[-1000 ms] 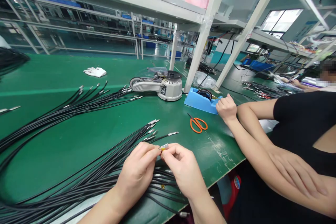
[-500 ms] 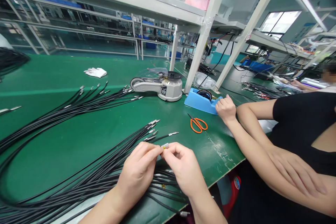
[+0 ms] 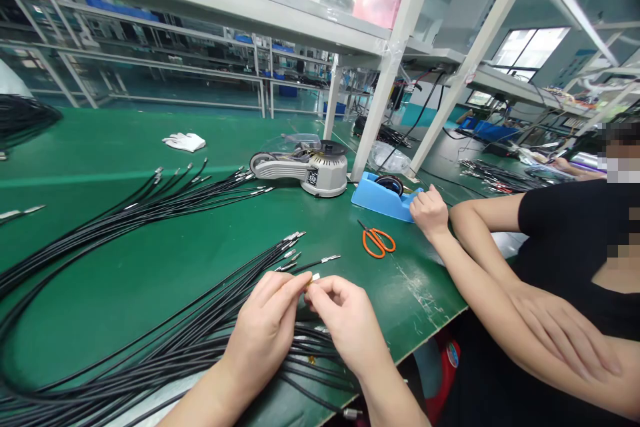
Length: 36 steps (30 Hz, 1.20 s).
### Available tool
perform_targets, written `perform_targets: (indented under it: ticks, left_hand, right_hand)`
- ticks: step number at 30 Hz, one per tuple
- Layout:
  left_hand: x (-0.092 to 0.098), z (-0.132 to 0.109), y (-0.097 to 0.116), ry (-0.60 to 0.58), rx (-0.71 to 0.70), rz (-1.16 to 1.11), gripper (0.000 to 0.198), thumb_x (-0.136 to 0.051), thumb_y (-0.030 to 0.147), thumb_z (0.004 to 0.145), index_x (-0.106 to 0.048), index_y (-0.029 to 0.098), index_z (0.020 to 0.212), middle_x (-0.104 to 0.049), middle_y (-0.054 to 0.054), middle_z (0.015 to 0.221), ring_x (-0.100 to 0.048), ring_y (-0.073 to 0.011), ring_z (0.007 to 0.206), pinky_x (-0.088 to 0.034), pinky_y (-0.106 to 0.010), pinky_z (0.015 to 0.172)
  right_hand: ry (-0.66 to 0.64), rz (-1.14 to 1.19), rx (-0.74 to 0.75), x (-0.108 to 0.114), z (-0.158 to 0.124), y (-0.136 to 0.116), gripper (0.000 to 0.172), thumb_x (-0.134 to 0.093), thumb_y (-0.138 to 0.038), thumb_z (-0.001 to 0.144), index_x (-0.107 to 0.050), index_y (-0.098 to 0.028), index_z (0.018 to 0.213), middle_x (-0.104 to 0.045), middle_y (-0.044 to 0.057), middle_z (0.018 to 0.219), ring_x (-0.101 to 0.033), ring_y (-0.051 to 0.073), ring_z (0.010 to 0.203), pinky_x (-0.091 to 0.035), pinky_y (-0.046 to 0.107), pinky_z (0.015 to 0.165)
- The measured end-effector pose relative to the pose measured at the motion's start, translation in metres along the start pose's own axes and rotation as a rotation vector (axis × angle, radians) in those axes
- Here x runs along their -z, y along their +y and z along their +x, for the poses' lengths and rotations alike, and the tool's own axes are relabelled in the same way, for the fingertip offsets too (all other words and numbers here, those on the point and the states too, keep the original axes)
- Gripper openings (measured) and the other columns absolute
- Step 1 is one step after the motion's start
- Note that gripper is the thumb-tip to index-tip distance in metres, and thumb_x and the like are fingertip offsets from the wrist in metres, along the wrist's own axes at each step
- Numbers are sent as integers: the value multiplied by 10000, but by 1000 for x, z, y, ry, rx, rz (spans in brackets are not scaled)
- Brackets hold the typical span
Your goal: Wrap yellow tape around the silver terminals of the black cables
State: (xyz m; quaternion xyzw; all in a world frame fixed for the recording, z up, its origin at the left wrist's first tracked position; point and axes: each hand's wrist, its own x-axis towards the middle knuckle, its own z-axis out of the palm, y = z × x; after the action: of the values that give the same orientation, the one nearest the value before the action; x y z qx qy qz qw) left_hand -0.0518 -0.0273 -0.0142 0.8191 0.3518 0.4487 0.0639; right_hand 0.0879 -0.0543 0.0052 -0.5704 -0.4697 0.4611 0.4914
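Over the near end of the black cables, my left hand (image 3: 265, 320) is closed in a pinch on a cable end. A small silvery metal connector (image 3: 315, 277) sticks out between the fingertips. My right hand (image 3: 347, 320) is closed too, thumb and finger pinched at the same connector, where a trace of yellow tape shows. Fingers hide most of the connector and its cable. Beneath both hands lies a bundle of black cables (image 3: 200, 360) with metal ends. A small yellow scrap (image 3: 312, 359) rests among them.
Orange-handled scissors (image 3: 379, 241) lie beyond my right hand. Behind stand a grey tape dispenser machine (image 3: 325, 173) and a blue tape holder (image 3: 383, 199), touched by a co-worker's hand (image 3: 430, 210). More cables (image 3: 125, 213) and a white glove (image 3: 185, 141) lie left. Shelf posts (image 3: 385, 80) rise behind.
My right fingertips have shifted slightly over the connector, covering more of the yellow tape. The view has tilted a little; the co-worker's arms stay put.
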Motion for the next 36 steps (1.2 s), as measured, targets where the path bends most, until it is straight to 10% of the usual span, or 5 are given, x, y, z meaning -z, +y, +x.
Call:
perform_targets:
  ticks: [9, 17, 29, 36]
  left_hand:
    - [10, 6, -2, -97, 98, 19, 158, -464, 176, 900, -620, 198, 910, -634, -7, 823, -618, -122, 762, -507, -214, 681]
    - [7, 4, -1, 6, 62, 55, 129, -477, 124, 904, -588, 161, 959, -596, -30, 837, -570, -125, 788, -484, -233, 722]
    - [9, 2, -1, 4, 44, 110, 133, -488, 119, 899, -593, 136, 978, -595, -43, 860, -563, -130, 805, -459, -226, 747]
    - [15, 5, 10, -74, 270, -59, 148, -462, 223, 915, -601, 205, 867, -612, 0, 812, -585, -123, 771, -446, -213, 708]
  right_hand:
    - [12, 97, -36, -3, -5, 6, 242, -625, -369, 767, -684, -137, 734, -687, 64, 729, -637, 204, 737, -507, 305, 707]
    - [-32, 677, -294, -3, -22, 1, 503, -732, -380, 703, -615, -69, 1081, -701, 164, 952, -661, 175, 711, -545, 256, 578]
    - [93, 289, -87, -18, -5, 7, 372, -681, -496, 727, -591, -141, 790, -558, -16, 630, -556, 108, 579, -529, 214, 522]
    - [133, 156, 75, -16, -12, 10, 252, -600, -396, 821, -620, -145, 809, -608, 17, 685, -573, 137, 656, -491, 249, 642]
